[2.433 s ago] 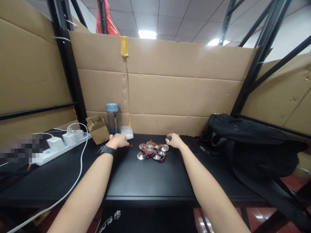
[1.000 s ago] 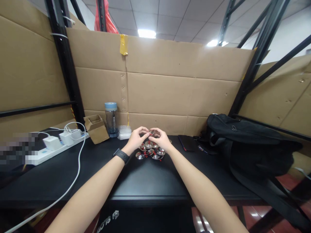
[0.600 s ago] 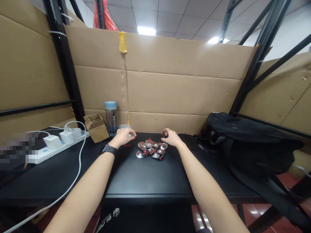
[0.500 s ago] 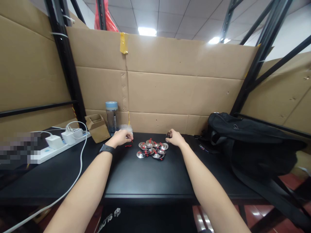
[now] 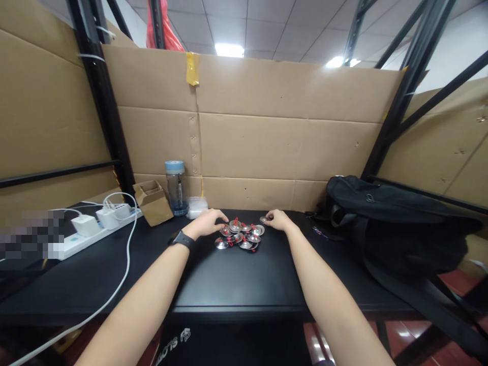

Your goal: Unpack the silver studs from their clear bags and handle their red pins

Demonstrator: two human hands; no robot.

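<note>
Several small silver finger cymbals (image 5: pixel 246 237) with red cord loops lie in a loose pile on the black table (image 5: pixel 236 284). My left hand (image 5: pixel 208 222) is at the pile's left edge. Its thumb and index finger are apart, right beside the nearest cymbals, and I see nothing held between them. At the far right of the pile, my right hand (image 5: pixel 280 220) pinches a single finger cymbal (image 5: pixel 264 219) by its edge, low over the tabletop. That hand's other fingers are partly hidden.
Behind my left hand are a clear plastic packet (image 5: pixel 197 206), a blue-lidded bottle (image 5: pixel 176 188) and an open cardboard box (image 5: pixel 154 202). A white power strip (image 5: pixel 82 239) with cables lies left. A black bag (image 5: pixel 396 223) fills the right side. Cardboard (image 5: pixel 267 142) walls the back.
My left hand has moved right to the pile, its fingers spreading from a pinch by a red cord. My right hand has turned and lowered its cymbal, which now appears flatter.
</note>
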